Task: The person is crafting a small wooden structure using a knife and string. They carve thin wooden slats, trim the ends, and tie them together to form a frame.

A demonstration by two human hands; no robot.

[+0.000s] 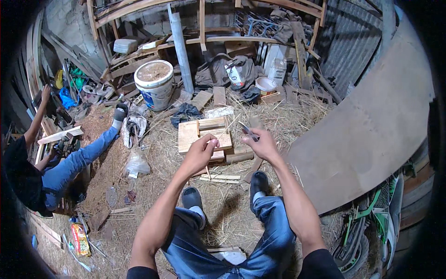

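My left hand [200,152] is closed, thumb and fingers pressed together, in front of a wooden box-like frame with slats [189,133]. What the fingers hold, if anything, is too small to make out. A short pale stick [207,172] shows just below that hand; whether it touches the hand I cannot tell. My right hand [262,145] is wrapped round a knife [249,132], its blade pointing up and left toward the frame. The frame rests on wood pieces between and beyond my feet, and thin wood strips [220,178] lie on the straw nearer me.
At left another person [69,162] sits with a leg stretched out, near a wooden board [60,135]. A white bucket [154,86] and a small tub [265,85] stand at the back. On the right are a large curved sheet [367,130] and a green motorbike [371,214].
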